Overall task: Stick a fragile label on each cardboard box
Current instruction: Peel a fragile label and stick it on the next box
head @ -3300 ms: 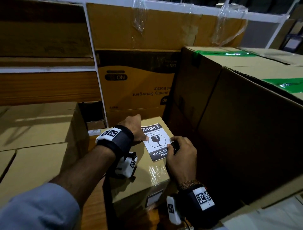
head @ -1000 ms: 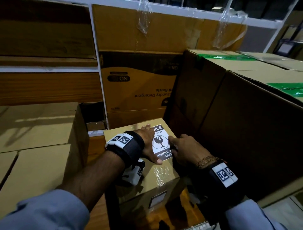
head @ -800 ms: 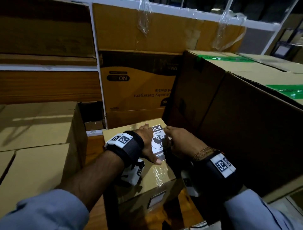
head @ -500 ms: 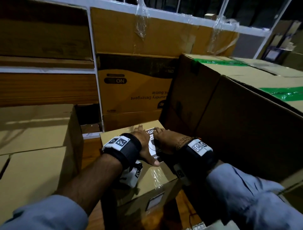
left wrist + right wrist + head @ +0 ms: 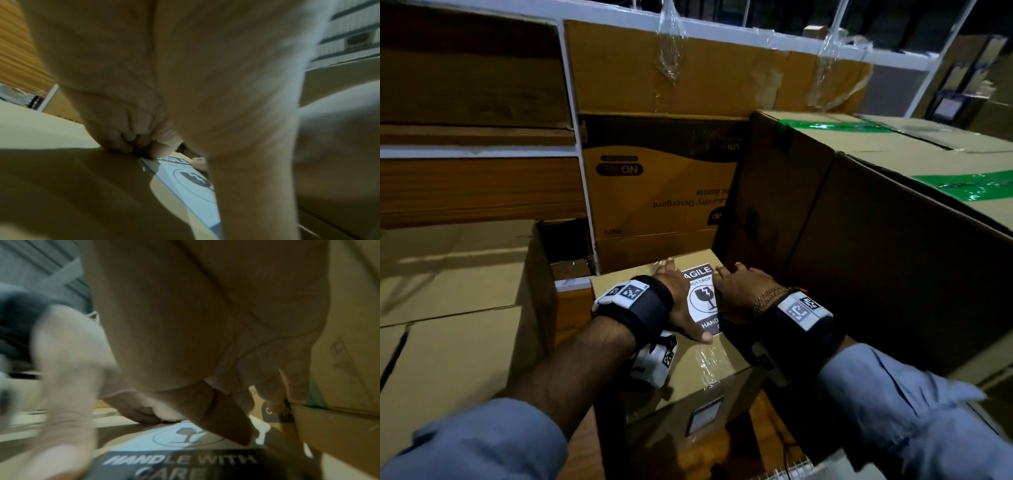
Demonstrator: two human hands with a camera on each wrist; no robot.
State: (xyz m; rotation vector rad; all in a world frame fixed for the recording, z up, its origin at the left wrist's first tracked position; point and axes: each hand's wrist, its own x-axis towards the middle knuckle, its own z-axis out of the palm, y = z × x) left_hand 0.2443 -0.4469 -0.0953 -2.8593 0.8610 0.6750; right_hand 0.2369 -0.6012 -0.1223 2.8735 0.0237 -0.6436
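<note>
Head view: the tall brown cardboard cartons [image 5: 876, 240] banded with green tape stand at the right, hard against the small tan cardboard box [image 5: 709, 363] sealed with clear tape. On that box's top lies the white-and-black rectangular "FRAGILE" paper label [image 5: 703, 298], largely between the two hands. The left hand [image 5: 681, 301] lies flat with fingers spread over the label's left edge, its thumb across the lower part. The right hand [image 5: 739, 287] presses the right side with extended fingers [image 5: 236, 423], which the right wrist view shows touching the printed glass symbol.

The label looks thin, light and limp, likely to wrinkle or trap air; I judge it best handled by its edges and smoothed outward from the middle. The box top seems stiff enough for firm pressure.

Half a second ago the hands nearly met over the label; now they sit further apart, showing more print.
</note>
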